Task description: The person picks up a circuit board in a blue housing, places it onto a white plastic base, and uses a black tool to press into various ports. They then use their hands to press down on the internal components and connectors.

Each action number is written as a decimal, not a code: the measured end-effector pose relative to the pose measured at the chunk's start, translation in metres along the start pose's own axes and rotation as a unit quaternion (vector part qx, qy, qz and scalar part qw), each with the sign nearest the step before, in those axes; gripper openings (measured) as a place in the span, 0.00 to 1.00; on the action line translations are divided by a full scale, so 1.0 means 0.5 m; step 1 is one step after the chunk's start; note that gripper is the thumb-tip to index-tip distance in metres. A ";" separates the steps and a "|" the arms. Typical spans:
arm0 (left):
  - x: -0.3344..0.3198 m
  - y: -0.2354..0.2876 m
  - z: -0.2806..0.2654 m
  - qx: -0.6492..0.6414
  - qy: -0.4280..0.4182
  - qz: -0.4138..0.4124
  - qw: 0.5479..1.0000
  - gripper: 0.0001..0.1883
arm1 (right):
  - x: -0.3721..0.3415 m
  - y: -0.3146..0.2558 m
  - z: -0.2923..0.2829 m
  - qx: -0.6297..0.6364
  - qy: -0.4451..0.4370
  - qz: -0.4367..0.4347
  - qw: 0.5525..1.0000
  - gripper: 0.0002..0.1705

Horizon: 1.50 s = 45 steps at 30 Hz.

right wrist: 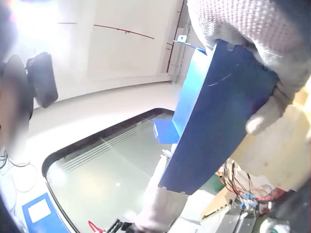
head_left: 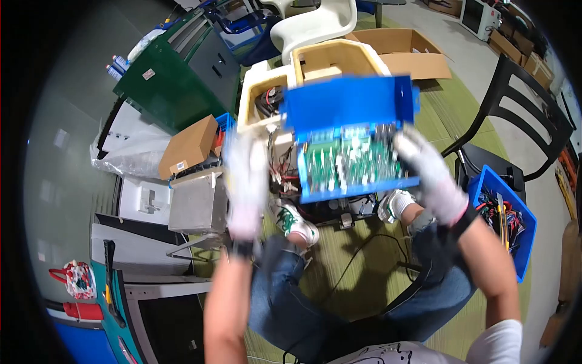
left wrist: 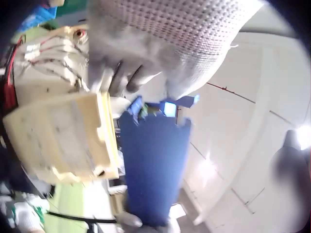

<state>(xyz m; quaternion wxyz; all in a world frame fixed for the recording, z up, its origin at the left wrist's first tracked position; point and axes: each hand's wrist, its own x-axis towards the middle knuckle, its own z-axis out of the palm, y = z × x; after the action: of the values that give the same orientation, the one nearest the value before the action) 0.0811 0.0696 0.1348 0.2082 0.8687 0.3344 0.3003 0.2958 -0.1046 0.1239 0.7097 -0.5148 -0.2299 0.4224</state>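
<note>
Gripping rectangular blue metal box [head_left: 348, 103] by right end with nearer, white-gloved right hand [head_left: 430, 177]; long axis crosswise.
With white-gloved left hand [head_left: 245, 185] loose-fingered beside box's left end, touch unclear.

We had the open blue metal case [head_left: 351, 103] between our white-gloved left hand [head_left: 245, 182] and our white-gloved right hand [head_left: 433, 179], the latter at its right edge, with the green circuit board [head_left: 348, 164] inside it. Behind the case stood the cream two-compartment housing [head_left: 330, 50], and beyond that the white plastic chair [head_left: 312, 27]. The brown cardboard box [head_left: 415, 65] lay behind, to the right. Left of us sat the grey metal box [head_left: 194, 203], with the dark-green metal cabinet [head_left: 176, 79] behind it. The black slatted chair [head_left: 527, 106] was on our right, the blue plastic bin [head_left: 526, 255] nearer us than its backrest.
</note>
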 end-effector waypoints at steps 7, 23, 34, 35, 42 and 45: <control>0.125 -0.204 0.092 0.228 -0.045 0.156 0.960 0.41 | 0.241 -0.018 -0.099 -0.121 -0.055 -0.089 0.987 0.24; 0.182 -0.212 0.148 0.018 0.048 0.068 0.996 0.15 | 0.224 -0.008 -0.120 -0.112 0.028 -0.053 0.992 0.19; 0.119 -0.212 0.116 0.048 0.049 0.145 0.987 0.12 | 0.184 -0.053 -0.110 -0.087 -0.010 0.006 0.996 0.23; 0.111 -0.215 0.115 0.050 0.051 0.146 0.987 0.12 | 0.189 -0.065 -0.123 -0.090 -0.035 0.011 0.995 0.22; 0.016 -0.192 0.110 0.082 0.096 0.136 0.983 0.12 | 0.225 -0.096 -0.224 -0.126 -0.101 0.048 0.986 0.19; -0.038 -0.167 0.116 0.091 0.112 0.123 0.982 0.15 | 0.186 -0.089 -0.179 -0.084 -0.128 0.023 0.988 0.17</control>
<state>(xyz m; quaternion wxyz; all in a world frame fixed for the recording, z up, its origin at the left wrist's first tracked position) 0.0700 0.1047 0.0382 0.0513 0.8795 0.2722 0.3871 0.4300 -0.0797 0.1225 0.6187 -0.5192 -0.3416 0.4806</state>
